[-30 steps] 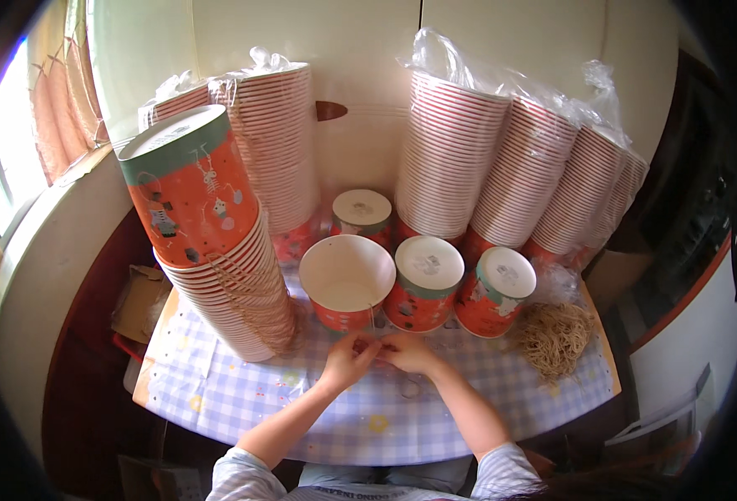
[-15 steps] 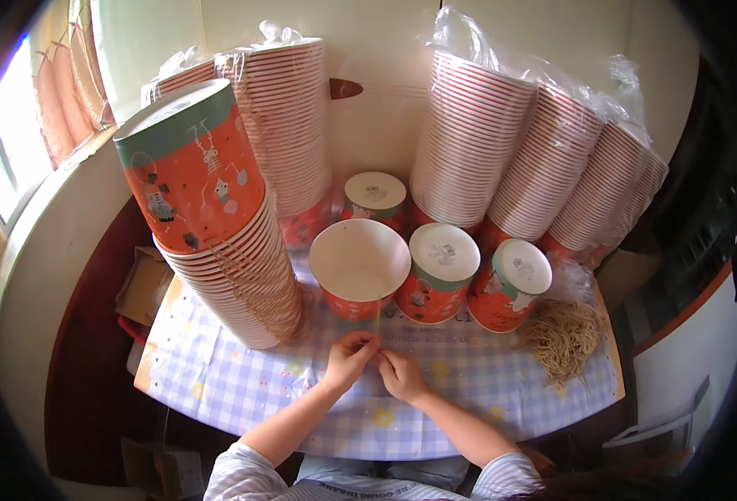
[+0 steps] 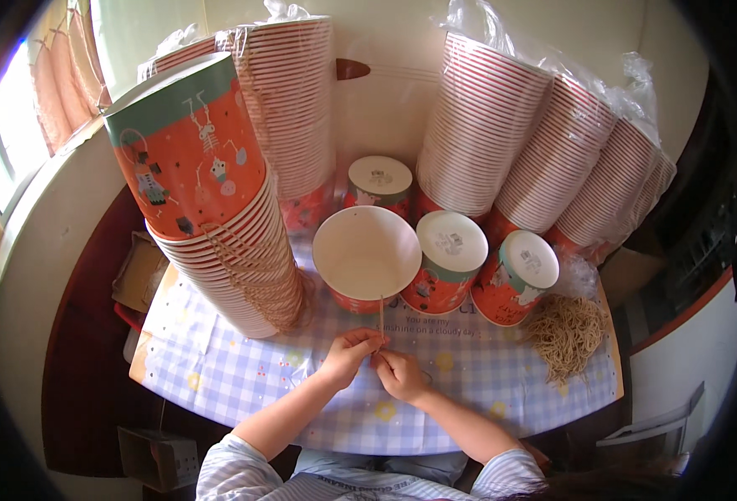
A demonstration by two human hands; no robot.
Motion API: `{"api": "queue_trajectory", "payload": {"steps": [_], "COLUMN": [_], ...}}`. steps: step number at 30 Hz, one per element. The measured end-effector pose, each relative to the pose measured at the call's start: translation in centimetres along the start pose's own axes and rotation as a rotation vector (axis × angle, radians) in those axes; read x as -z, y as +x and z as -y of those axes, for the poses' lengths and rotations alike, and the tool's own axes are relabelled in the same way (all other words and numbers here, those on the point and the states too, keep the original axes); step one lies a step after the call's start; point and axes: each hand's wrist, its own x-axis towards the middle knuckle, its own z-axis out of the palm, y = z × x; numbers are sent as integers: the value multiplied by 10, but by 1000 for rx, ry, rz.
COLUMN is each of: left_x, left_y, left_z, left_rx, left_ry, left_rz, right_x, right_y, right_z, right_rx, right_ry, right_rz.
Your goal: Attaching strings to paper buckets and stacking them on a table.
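A thin tan string (image 3: 382,316) hangs from the near rim of an open paper bucket (image 3: 367,250), white inside and orange outside. My left hand (image 3: 352,355) pinches this string just in front of the bucket. My right hand (image 3: 401,376) is closed against it, fingertips meeting those of the left at the string's lower part. The exact crossing of the string is hidden by my fingers. Right of the open bucket stand two upside-down orange and green paper buckets (image 3: 452,242), and another upside-down bucket (image 3: 380,177) is behind it.
A tall nested stack of buckets (image 3: 218,259), draped with string loops, leans at the left. Plastic-wrapped stacks (image 3: 477,125) stand along the back. A tangled bundle of tan string (image 3: 567,338) lies at the right on the checked tablecloth (image 3: 243,384). An open cardboard box (image 3: 140,271) is beyond the left edge.
My view has shifted slightly, so the buckets sit a little differently in the picture. My hands stay together on the string, the fingers only slightly moved.
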Motion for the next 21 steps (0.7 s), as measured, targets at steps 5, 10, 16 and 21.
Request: {"api": "queue_trajectory", "payload": {"steps": [5, 10, 16, 21], "left_x": [2, 6, 7, 1], "left_y": [0, 2, 2, 0], "left_z": [1, 0, -3, -9], "left_rx": [16, 23, 12, -22], "left_ry": [-95, -144, -155, -177], "left_rz": [36, -26, -33, -45], "right_x": [4, -2, -6, -8], "right_y": [2, -3, -8, -10], "right_z": [4, -1, 8, 13], "right_rx": [28, 151, 236, 302], "right_ry": [-85, -213, -309, -364], "right_rz": [40, 143, 281, 303]}}
